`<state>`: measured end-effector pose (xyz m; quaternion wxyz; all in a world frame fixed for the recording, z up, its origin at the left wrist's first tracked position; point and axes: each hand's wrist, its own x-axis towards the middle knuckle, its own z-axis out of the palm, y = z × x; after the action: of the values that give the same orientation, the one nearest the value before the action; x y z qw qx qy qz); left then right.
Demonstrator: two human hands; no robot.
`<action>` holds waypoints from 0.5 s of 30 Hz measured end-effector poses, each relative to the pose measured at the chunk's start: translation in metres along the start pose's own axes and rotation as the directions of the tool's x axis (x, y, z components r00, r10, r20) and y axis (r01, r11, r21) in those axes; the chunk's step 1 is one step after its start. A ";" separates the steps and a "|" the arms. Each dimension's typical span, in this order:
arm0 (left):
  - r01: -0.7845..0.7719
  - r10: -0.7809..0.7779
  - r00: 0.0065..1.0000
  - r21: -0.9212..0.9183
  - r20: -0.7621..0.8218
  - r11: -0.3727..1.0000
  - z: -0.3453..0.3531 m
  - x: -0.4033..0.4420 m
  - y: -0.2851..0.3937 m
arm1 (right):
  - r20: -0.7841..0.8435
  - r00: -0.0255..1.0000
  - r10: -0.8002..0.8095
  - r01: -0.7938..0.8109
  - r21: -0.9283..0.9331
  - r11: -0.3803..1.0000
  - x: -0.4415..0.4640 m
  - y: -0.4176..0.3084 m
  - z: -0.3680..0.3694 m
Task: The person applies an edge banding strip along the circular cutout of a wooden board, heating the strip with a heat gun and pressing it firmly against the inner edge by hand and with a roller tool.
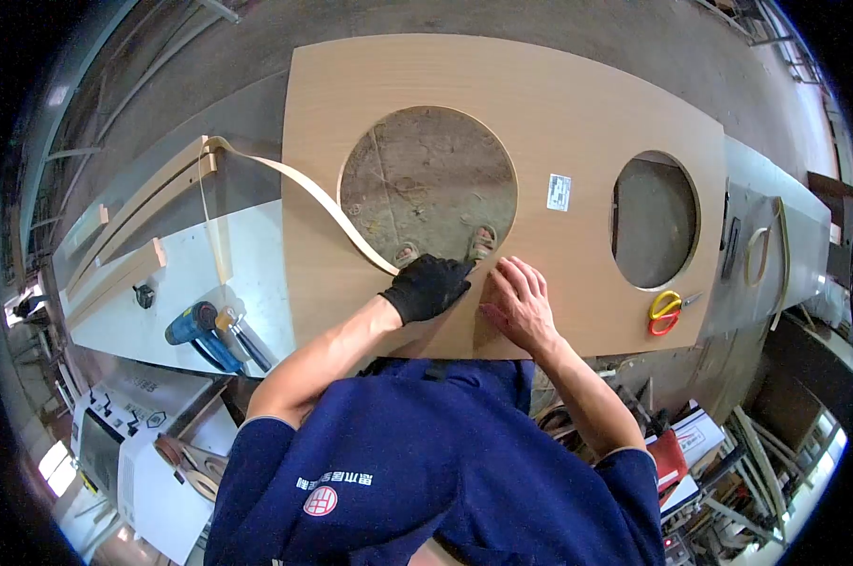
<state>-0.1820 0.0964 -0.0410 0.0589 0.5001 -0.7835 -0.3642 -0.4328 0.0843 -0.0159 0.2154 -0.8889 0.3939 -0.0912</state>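
A large wood-grain board lies flat in front of me, with one big round hole and a smaller one to its right. My left hand, in a black glove, is closed around the end of a pale edge banding strip at the near rim of the big hole. From there the strip runs up and left in a loose curve, off the board. My bare right hand lies on the board just right of the glove, fingers stretched toward the same rim. The glove hides the strip's end.
Scissors with yellow and red handles lie below the small hole. On the left, a blue power tool and a hammer-like tool rest on a white surface, near curved wooden pieces. More strip lies at right.
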 end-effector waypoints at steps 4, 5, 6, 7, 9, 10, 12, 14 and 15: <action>-0.018 0.019 0.999 -0.047 0.032 0.999 0.003 0.007 -0.003 | -0.082 0.996 0.030 -0.023 0.075 0.997 -0.005 0.005 0.016; -0.021 0.022 0.998 -0.028 0.050 0.999 0.002 0.006 -0.004 | -0.079 0.996 0.030 -0.024 0.084 0.996 -0.006 0.005 0.017; -0.023 0.023 0.998 -0.007 0.065 1.000 -0.003 0.004 -0.003 | -0.078 0.997 0.028 -0.021 0.091 0.996 -0.005 0.007 0.016; -0.024 0.017 0.993 0.059 0.115 0.998 -0.017 0.000 0.002 | -0.075 0.997 0.022 -0.015 0.099 0.995 -0.005 0.008 0.015; -0.031 -0.009 0.978 0.189 0.207 0.982 -0.045 -0.011 0.007 | -0.056 0.998 0.030 -0.024 0.096 0.995 -0.005 0.008 0.015; -0.051 0.017 0.989 0.225 0.150 0.973 -0.045 -0.021 0.002 | -0.045 0.998 0.033 -0.028 0.094 0.995 -0.005 0.008 0.016; -0.087 0.079 0.996 0.301 0.039 0.950 -0.042 -0.038 -0.005 | -0.026 0.999 0.040 -0.038 0.098 0.994 -0.004 0.002 0.014; -0.040 0.007 0.992 0.258 0.128 0.965 -0.041 -0.041 -0.008 | -0.020 1.000 0.010 -0.008 0.084 0.996 0.000 -0.006 0.010; -0.036 0.006 0.993 0.248 0.120 0.968 -0.037 -0.041 -0.010 | 0.029 0.998 -0.057 0.055 0.080 0.995 0.008 -0.014 0.007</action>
<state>-0.1373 0.1090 -0.0095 -0.0472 0.4726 -0.8304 -0.2914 -0.4158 0.0894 -0.0156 0.2539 -0.8916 0.3615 -0.0990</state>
